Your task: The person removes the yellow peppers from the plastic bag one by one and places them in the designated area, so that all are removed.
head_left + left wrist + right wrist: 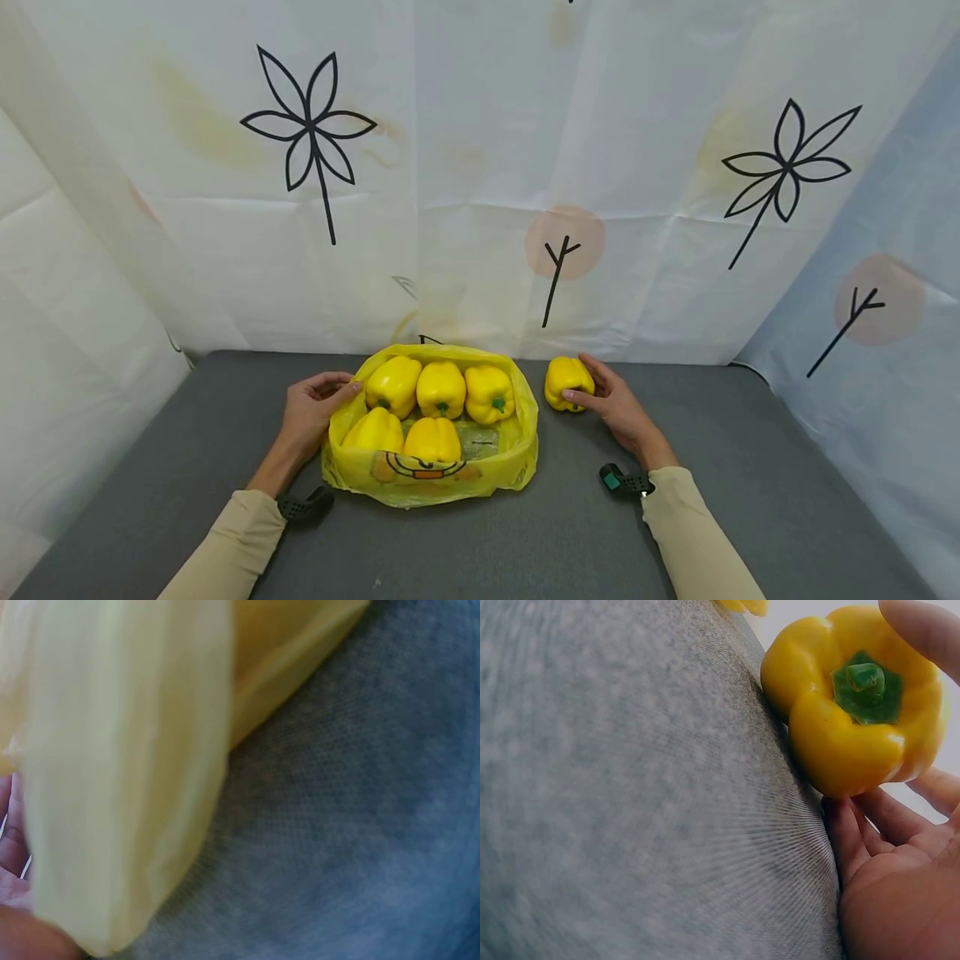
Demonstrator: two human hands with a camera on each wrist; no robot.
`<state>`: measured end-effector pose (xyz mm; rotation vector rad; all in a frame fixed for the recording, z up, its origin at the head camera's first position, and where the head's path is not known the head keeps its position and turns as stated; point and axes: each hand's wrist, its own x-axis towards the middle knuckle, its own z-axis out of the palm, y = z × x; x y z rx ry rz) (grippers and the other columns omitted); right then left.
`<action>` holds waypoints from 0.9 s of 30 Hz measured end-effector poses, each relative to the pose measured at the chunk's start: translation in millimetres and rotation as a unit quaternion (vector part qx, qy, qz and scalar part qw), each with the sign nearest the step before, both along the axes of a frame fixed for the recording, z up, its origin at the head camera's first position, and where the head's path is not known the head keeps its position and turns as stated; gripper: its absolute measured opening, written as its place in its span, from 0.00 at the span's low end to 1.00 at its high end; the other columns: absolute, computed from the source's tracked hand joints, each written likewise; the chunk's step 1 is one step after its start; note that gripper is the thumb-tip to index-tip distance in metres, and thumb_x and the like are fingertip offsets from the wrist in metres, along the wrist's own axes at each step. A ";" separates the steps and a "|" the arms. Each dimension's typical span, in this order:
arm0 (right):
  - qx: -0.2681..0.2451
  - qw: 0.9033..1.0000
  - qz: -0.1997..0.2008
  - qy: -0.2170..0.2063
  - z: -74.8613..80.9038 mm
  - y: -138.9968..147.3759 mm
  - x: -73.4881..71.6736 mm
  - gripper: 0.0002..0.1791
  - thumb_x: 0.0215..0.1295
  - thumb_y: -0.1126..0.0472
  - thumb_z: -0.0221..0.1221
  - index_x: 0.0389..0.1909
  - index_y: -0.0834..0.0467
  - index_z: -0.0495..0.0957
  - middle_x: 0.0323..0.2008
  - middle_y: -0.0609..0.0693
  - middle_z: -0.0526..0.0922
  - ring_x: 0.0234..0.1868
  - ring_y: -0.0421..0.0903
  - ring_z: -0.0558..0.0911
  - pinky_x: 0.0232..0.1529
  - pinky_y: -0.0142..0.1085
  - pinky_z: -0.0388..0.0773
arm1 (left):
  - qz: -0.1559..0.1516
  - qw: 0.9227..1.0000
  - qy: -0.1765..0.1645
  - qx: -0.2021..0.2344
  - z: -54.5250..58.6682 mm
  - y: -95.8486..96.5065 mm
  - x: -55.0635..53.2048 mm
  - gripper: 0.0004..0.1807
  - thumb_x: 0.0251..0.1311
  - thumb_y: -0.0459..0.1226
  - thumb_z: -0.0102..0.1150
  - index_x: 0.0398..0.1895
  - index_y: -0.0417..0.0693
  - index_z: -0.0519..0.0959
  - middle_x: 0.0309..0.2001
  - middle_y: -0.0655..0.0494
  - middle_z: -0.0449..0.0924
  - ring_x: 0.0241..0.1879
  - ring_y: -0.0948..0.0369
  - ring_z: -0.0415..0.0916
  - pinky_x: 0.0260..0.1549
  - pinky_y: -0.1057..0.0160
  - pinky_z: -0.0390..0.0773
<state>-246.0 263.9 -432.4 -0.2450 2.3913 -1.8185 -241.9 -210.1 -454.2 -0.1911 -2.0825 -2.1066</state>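
Observation:
A yellow plastic bag [427, 492] stands with its mouth wide, and several yellow bell peppers [441, 389] lie inside it. My left hand [311, 414] holds the bag's left rim, thumb toward the peppers; in the left wrist view, the bag's film [127, 780] covers most of that hand. Just right of the bag, my right hand [617, 408] grips a single yellow bell pepper [564, 379], thumb on the near side and fingers round the far side. Its green stem [866, 682] faces the right wrist camera, and the pepper appears to rest on the table.
The grey table [465, 550] reaches back to a pale hanging curtain [465, 275] printed with flowers. More curtain hangs at the left and right sides. A dark band is on each wrist.

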 end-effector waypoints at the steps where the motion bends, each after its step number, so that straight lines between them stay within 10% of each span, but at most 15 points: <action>1: -0.002 1.000 -0.002 0.000 -0.2 0.2 -0.1 0.48 0.71 0.57 0.65 0.82 0.55 0.45 0.79 0.60 0.50 0.77 0.62 0.55 0.73 0.59 0.55 | 0.001 1.000 0.000 0.000 0.0 0.1 0.1 0.14 0.66 0.36 0.68 0.46 0.33 0.82 0.35 0.58 0.84 0.34 0.63 0.82 0.35 0.66 0.85; 27: -0.044 0.998 -0.032 0.040 30.5 11.1 5.6 0.44 0.74 0.62 0.61 0.81 0.60 0.46 0.76 0.64 0.57 0.75 0.60 0.60 0.71 0.55 0.61 | 0.000 1.000 0.002 -0.001 0.4 0.7 0.1 0.16 0.66 0.34 0.67 0.48 0.27 0.80 0.33 0.59 0.84 0.33 0.63 0.82 0.34 0.66 0.85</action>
